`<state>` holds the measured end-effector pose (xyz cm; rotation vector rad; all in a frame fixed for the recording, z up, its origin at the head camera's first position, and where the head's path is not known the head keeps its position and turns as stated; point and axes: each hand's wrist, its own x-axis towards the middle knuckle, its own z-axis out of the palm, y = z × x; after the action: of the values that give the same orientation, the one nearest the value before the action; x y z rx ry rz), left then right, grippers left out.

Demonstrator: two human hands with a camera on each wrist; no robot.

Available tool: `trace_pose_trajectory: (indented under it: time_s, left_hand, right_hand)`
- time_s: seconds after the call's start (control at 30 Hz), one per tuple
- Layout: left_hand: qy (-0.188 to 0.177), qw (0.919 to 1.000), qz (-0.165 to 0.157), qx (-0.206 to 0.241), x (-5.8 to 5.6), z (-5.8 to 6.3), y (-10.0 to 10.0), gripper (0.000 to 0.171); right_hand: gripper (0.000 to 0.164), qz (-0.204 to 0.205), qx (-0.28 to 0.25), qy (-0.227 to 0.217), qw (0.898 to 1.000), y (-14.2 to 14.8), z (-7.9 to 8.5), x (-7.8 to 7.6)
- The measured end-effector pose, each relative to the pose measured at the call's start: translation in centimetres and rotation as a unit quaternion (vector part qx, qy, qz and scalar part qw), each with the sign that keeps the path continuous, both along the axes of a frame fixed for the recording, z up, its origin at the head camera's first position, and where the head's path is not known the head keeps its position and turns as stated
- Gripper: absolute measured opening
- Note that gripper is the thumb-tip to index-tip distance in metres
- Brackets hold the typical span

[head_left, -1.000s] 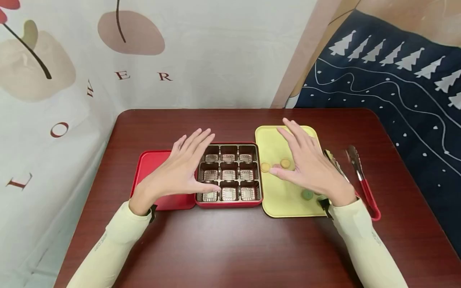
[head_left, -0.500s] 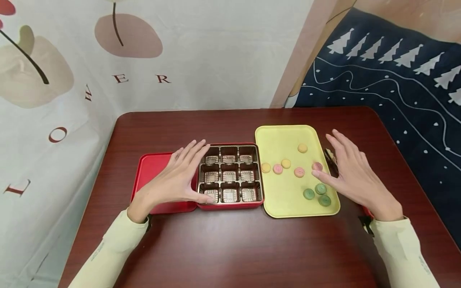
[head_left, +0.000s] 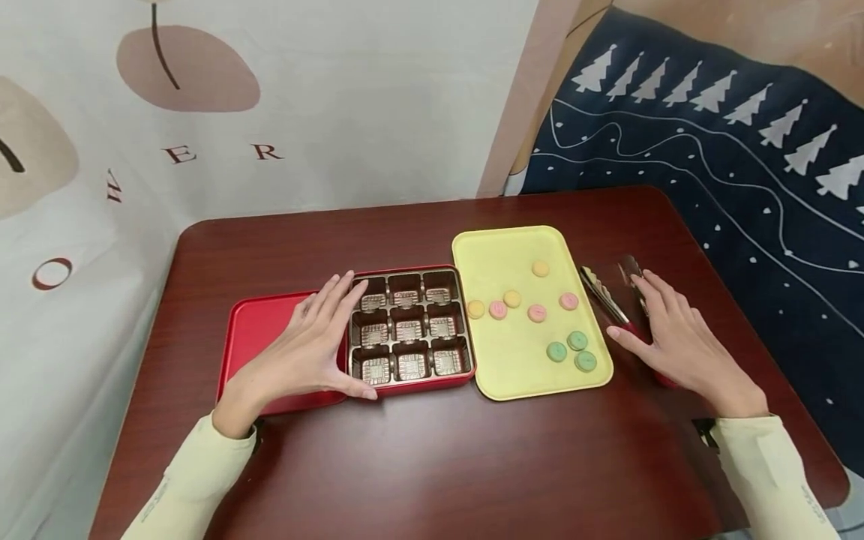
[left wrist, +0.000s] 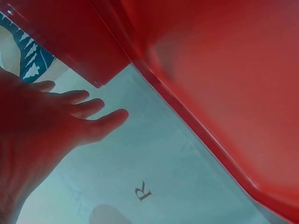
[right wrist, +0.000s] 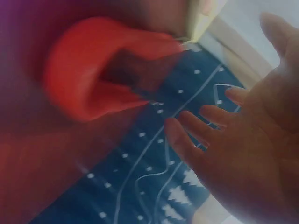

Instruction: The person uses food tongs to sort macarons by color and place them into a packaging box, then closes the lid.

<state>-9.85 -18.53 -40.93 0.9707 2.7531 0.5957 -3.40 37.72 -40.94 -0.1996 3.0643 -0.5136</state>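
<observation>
- Here's the right hand (head_left: 691, 349), spread wide above the tongs (head_left: 612, 304), thumb on one side, fingers on the other, and nothing in its grasp!
- The step in hand looks like taking up those tongs, and the placing is promising: one metal arm shows just beyond the thumb, the other runs in under the fingertips.
- Over to the right wrist view, and there's the looped end of the red handle (right wrist: 70, 70), a visible gap between it and the fingers, so no hold on it.
- What the move calls for, I'd judge: lower the palm squarely over the red grips, then close thumb and fingers on both sides evenly. Catch one arm only and the tongs could swivel on the table (head_left: 432, 465).
- A hold on the red part, behind the metal, should leave the arms free to squeeze.
- Across to the left hand (head_left: 300, 349), also spread wide and holding nothing, fingertips at the left of the nine-compartment box (head_left: 425, 385), thumb by its front edge; touching or just above, I can't tell.
- Under that wrist, the red lid (head_left: 259, 319), beside the box.
- Between the hands lies the yellow tray (head_left: 520, 379), just left of the tongs, with yellow macarons (head_left: 541, 268), pink macarons (head_left: 536, 313) and green macarons (head_left: 577, 340), three of each!
</observation>
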Motion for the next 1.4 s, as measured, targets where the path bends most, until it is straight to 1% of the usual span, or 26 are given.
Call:
trace_pose_trajectory:
  time_s: [0.23, 0.37, 0.67, 0.9, 1.0, 1.17, 1.3, 1.4]
  left_hand:
    - [0.005, 1.0, -0.005, 0.0, -0.2, -0.4, 0.1, 0.16]
    - [0.0, 1.0, -0.003, -0.006, -0.3, -0.7, 0.1, 0.161]
    - [-0.008, 1.0, 0.004, -0.004, -0.3, -0.8, -0.3, 0.161]
    - [-0.02, 0.9998, 0.003, 0.001, -0.3, -0.7, -0.1, 0.159]
    - [-0.017, 0.9998, 0.005, 0.001, -0.2, -0.5, -0.3, 0.157]
    - [-0.019, 0.9998, 0.004, -0.003, 0.1, -0.8, -0.2, 0.158]
    - [-0.022, 0.9997, 0.006, -0.001, 0.1, -1.0, -0.1, 0.158]
    - [-0.025, 0.9997, 0.009, -0.001, -0.1, -0.9, -0.4, 0.158]
  right_hand:
    - [0.104, -0.025, 0.012, -0.013, 1.0, 1.7, -0.8, 1.2]
    - [0.106, -0.035, 0.021, -0.021, 0.999, 2.2, -1.3, 1.6]
    - [0.11, -0.038, 0.022, -0.03, 0.999, 2.4, -2.1, 1.3]
    - [0.115, -0.05, 0.03, -0.05, 0.997, 2.9, -2.7, 1.4]
    - [0.114, -0.048, 0.035, -0.045, 0.997, 2.9, -3.0, 1.2]
    - [0.104, -0.052, 0.044, -0.039, 0.997, 3.3, -3.2, 1.4]
    - [0.083, -0.068, 0.046, -0.048, 0.996, 3.5, -3.3, 1.4]
    - [0.071, -0.081, 0.036, -0.061, 0.994, 3.4, -3.5, 1.2]
